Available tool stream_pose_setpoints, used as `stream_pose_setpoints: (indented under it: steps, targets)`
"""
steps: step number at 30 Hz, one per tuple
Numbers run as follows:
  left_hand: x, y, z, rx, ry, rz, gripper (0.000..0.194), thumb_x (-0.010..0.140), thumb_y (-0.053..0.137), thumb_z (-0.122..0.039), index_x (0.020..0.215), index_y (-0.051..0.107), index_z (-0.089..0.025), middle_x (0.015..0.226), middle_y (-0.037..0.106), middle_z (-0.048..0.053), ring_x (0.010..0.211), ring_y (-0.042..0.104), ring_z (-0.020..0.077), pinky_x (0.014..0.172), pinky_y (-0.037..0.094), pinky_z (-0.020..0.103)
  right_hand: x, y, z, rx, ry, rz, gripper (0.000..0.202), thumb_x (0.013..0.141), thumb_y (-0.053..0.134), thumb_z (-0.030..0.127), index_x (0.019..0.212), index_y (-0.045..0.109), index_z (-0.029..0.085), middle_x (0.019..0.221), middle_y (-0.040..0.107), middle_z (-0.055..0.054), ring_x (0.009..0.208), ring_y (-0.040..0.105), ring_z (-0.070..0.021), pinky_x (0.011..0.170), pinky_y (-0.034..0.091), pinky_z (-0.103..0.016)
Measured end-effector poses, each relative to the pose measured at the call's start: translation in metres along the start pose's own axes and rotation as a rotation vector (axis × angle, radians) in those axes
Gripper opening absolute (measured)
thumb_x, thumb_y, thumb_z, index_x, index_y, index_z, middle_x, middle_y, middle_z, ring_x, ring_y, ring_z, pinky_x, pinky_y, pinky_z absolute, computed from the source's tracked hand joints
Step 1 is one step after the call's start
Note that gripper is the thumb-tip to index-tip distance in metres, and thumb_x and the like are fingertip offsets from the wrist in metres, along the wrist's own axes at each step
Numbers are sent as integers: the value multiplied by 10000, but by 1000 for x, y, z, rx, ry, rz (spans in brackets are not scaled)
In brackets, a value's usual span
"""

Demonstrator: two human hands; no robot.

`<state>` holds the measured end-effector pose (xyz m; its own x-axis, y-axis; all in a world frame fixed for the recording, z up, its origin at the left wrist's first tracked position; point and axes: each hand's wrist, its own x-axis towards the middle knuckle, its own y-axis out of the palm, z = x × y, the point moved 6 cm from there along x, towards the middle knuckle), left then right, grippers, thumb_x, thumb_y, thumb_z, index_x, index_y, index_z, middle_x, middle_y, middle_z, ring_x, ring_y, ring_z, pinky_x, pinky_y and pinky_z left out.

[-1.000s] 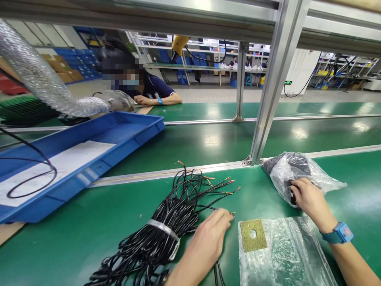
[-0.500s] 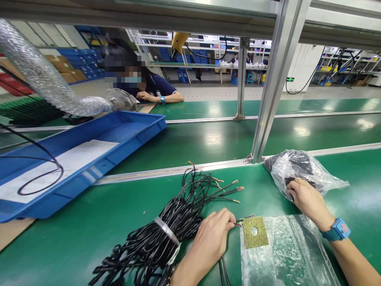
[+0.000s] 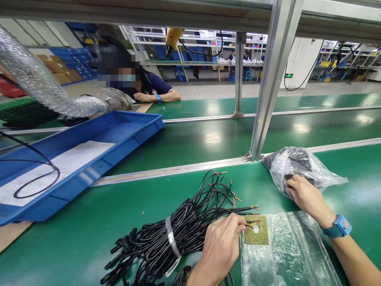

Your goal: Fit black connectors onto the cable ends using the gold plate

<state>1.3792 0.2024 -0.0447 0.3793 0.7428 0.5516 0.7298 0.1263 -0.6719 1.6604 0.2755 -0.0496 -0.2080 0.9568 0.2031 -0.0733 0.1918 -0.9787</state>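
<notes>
Pinched in my left hand (image 3: 224, 243) are thin cable ends with red and yellow bared wires. They reach over a square olive-coloured pad (image 3: 253, 237) with a round hole, which lies on a flat clear plastic bag (image 3: 285, 250). Left of that hand is a bundle of black cables (image 3: 178, 226), bound by a pale band, its stripped ends fanned out to the right. My right hand (image 3: 306, 194) has its fingers in the mouth of a clear bag of dark parts (image 3: 297, 163). What those fingers hold, if anything, is hidden.
A blue tray (image 3: 131, 139) holding a white sheet stands at the left. Behind it runs a foil duct (image 3: 56, 83), near a person (image 3: 149, 85) leaning on the far bench. A metal post (image 3: 263, 91) rises behind the bag of parts.
My left hand has moved right, bringing the cable ends over the olive pad. The cable bundle has shifted and turned the same way. The right hand stays in the bag.
</notes>
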Motion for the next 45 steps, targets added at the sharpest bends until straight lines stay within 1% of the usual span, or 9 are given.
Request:
stream_pose_setpoints:
  steps: [7, 11, 15, 18, 24, 30, 34, 38, 45]
  targets:
    - [6, 2, -7, 104, 23, -29, 234, 935, 419, -8, 899, 525, -213, 889, 715, 18, 848, 661, 194, 747, 465, 304, -3, -21, -1, 79, 60, -163, 171, 984, 417, 259, 840, 497, 216, 851, 551, -64, 816, 576, -244, 745, 433, -369]
    - [3, 11, -3, 77, 15, 38, 275, 915, 400, 33, 903, 527, -210, 785, 689, -20, 663, 608, 153, 660, 414, 289, -16, -52, 17, 259, 88, -329, 144, 961, 427, 267, 823, 444, 230, 771, 549, -36, 725, 545, -218, 691, 410, -352]
    - [-1, 18, 4, 62, -8, 148, 274, 929, 398, 25, 950, 537, -210, 765, 684, -29, 606, 575, 149, 626, 396, 289, -25, -37, 71, 630, -127, 66, 149, 986, 388, 259, 865, 469, 226, 733, 583, -3, 634, 530, -171, 608, 387, -300]
    - [-5, 18, 5, 53, -30, 280, 240, 959, 398, -26, 981, 553, -208, 840, 668, 8, 706, 586, 178, 661, 435, 298, -32, -18, 98, 655, -175, 262, 131, 983, 388, 240, 867, 448, 225, 740, 576, 4, 633, 501, -163, 615, 367, -299]
    - [-15, 12, 4, 2, -59, 459, 325, 950, 342, 7, 1043, 569, -206, 1015, 605, 51, 888, 591, 195, 802, 500, 328, -36, -14, 103, 655, -200, 301, 111, 960, 413, 212, 850, 425, 226, 740, 549, 15, 643, 468, -158, 634, 355, -299]
    - [-17, 13, 2, 118, 26, 356, 298, 912, 412, 17, 939, 606, -208, 856, 606, 30, 776, 568, 206, 694, 479, 326, -39, -17, 102, 638, -241, 241, 75, 945, 428, 221, 872, 445, 219, 794, 580, -19, 697, 502, -179, 672, 386, -330]
    - [-20, 13, 6, 89, -58, 282, 324, 871, 433, 46, 1048, 548, -201, 862, 635, 18, 773, 592, 197, 680, 479, 306, -44, -25, 121, 762, -455, 149, 29, 918, 434, 217, 929, 461, 220, 934, 633, -61, 819, 543, -204, 732, 437, -347]
    - [-23, 14, 2, 94, -78, 322, 341, 886, 420, 49, 1076, 520, -216, 902, 627, 10, 800, 598, 197, 742, 484, 325, -55, -25, 148, 787, -704, 149, 54, 846, 462, 215, 898, 454, 225, 1000, 672, -58, 856, 526, -212, 784, 448, -376]
    - [-24, 16, -1, 176, -108, 415, 359, 870, 396, 74, 1045, 535, -207, 957, 615, 27, 866, 594, 229, 825, 477, 393, -68, -7, 163, 498, -792, 156, 51, 813, 529, 221, 825, 481, 211, 1004, 697, -88, 943, 523, -258, 875, 395, -458]
